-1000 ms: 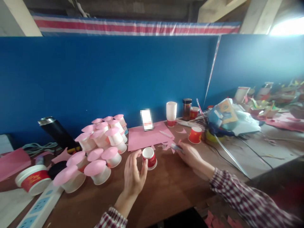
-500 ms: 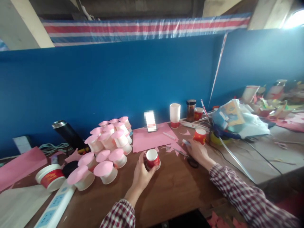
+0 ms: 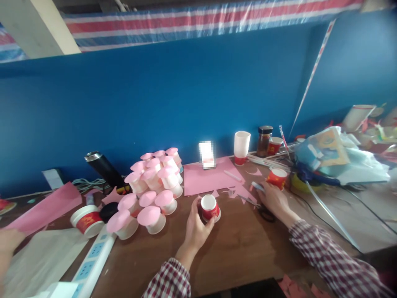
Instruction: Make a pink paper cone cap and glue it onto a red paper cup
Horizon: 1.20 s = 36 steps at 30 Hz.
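Observation:
My left hand is wrapped round a small red-and-white paper cup. The cup stands upright with its open mouth up, and a pale flared rim shows round its base. Over on the right, my right hand has its fingers closed round what looks like a small glue stick, partly covered by the fingers. Scissors lie just below that hand. Beside its knuckles stands another red paper cup. Pink paper scraps lie by the fingertips.
Left of my hand stand several white cups topped with pink paper discs. Beyond are pink sheets, stacked cups and a jar. A power strip lies left; another person's hand shows at the edge.
The view has turned slightly left, so the scene sits further right. Another person's hand has appeared at the left edge. Both my hands keep about the same places on the table.

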Available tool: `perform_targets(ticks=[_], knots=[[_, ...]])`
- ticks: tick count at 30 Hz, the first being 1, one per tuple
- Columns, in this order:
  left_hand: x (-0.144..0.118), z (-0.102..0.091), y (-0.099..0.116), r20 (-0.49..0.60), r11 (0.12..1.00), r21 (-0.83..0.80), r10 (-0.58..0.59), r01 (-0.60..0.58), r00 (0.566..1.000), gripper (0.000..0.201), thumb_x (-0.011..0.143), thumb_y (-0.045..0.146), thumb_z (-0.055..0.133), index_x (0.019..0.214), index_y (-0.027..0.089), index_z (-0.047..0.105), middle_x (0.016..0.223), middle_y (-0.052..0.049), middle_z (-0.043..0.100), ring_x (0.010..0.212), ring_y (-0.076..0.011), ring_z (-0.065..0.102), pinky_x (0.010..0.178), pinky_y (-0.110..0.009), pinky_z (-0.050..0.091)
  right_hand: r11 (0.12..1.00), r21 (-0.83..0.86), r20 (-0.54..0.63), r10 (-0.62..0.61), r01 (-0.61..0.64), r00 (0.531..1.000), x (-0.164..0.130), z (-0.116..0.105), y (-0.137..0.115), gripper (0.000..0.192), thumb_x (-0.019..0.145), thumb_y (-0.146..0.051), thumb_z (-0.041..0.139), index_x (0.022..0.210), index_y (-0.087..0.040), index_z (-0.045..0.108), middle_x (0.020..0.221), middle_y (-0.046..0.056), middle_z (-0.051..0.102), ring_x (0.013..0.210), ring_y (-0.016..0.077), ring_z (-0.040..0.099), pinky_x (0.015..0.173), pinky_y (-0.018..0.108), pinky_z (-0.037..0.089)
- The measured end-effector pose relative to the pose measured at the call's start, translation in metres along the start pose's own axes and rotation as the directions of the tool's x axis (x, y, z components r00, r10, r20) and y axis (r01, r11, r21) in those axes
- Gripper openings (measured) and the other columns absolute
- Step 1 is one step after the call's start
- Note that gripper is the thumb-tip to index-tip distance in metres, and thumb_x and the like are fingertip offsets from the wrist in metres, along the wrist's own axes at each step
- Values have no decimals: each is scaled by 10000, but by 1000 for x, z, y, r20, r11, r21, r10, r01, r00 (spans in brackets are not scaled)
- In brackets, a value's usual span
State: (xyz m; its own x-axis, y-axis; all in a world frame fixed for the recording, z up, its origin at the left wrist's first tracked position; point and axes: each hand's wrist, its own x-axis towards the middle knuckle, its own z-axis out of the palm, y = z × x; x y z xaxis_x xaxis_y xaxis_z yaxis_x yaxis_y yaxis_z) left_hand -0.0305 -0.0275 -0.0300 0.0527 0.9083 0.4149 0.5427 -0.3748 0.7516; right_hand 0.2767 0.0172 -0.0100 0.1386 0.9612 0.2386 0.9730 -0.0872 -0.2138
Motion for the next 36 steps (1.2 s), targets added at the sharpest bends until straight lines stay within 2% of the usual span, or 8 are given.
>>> perform_targets(ticks=[8, 12, 14, 16, 20, 22, 28, 36], knots=[[0, -4, 3, 1, 1000, -7, -13, 13, 1000, 698, 725, 237, 623, 1331, 145, 289, 1282, -168, 493, 1184, -269, 498, 991, -437, 414, 999, -23, -56, -49, 48, 997, -11, -9, -3, 276, 884, -331, 477, 1103, -190, 566, 1030, 112, 626, 902, 259, 574, 736, 328, 415], [0, -4, 7, 19, 998, -45, -33, 34, 999, 712, 733, 277, 638, 1335, 149, 280, 1278, -166, 500, 1184, -266, 502, 990, -436, 417, 984, 113, -147, -123, 141, 981, -24, -20, -22, 307, 880, -331, 481, 1151, -202, 548, 1093, 111, 619, 999, 279, 555, 853, 382, 421], [-2, -4, 9, 42, 997, -74, -26, 29, 999, 727, 723, 287, 653, 1337, 160, 285, 1273, -154, 508, 1176, -260, 509, 981, -420, 430, 939, 271, -114, -186, 210, 976, -34, -25, -40, 327, 859, -311, 507, 1165, -197, 533, 1121, 119, 614, 1006, 268, 569, 863, 385, 442], [-4, -4, 12, 68, 998, -68, 1, 4, 998, 751, 706, 290, 669, 1344, 168, 292, 1280, -147, 507, 1176, -261, 509, 977, -414, 434, 850, 429, -41, -320, 306, 947, -46, -29, -63, 365, 847, -319, 530, 1195, -213, 509, 1143, 110, 608, 1019, 254, 577, 879, 394, 452], [-8, -5, 15, 125, 998, -19, 56, -54, 991, 797, 696, 342, 681, 1366, 171, 287, 1268, -153, 521, 1164, -290, 516, 963, -441, 440, 707, 591, -12, -474, 389, 880, -63, -33, -101, 659, 696, -347, 717, 1279, -217, 440, 1255, 116, 541, 1172, 286, 484, 980, 438, 399], [-8, -6, 16, 150, 998, -24, 68, -65, 986, 812, 697, 385, 681, 1368, 168, 280, 1261, -157, 527, 1161, -297, 519, 959, -449, 442, 678, 626, -5, -491, 386, 871, -65, -32, -111, 709, 657, -299, 750, 1286, -216, 433, 1267, 109, 532, 1189, 286, 467, 1000, 438, 383], [-8, -6, 15, 185, 999, -20, 51, -48, 981, 811, 710, 404, 672, 1371, 173, 263, 1244, -147, 537, 1143, -285, 533, 951, -442, 452, 618, 697, 5, -512, 365, 859, -59, -26, -113, 580, 651, -169, 737, 1186, -213, 516, 1163, 78, 590, 1102, 255, 518, 952, 395, 409], [-7, -3, 1, 221, 991, 20, 123, -131, 967, 862, 681, 385, 700, 1377, 179, 236, 1286, -171, 504, 1173, -312, 512, 955, -475, 447, 609, 747, 47, -447, 266, 893, -60, -25, -113, 544, 654, -199, 743, 1149, -205, 517, 1126, 76, 603, 1034, 243, 561, 891, 362, 446]])
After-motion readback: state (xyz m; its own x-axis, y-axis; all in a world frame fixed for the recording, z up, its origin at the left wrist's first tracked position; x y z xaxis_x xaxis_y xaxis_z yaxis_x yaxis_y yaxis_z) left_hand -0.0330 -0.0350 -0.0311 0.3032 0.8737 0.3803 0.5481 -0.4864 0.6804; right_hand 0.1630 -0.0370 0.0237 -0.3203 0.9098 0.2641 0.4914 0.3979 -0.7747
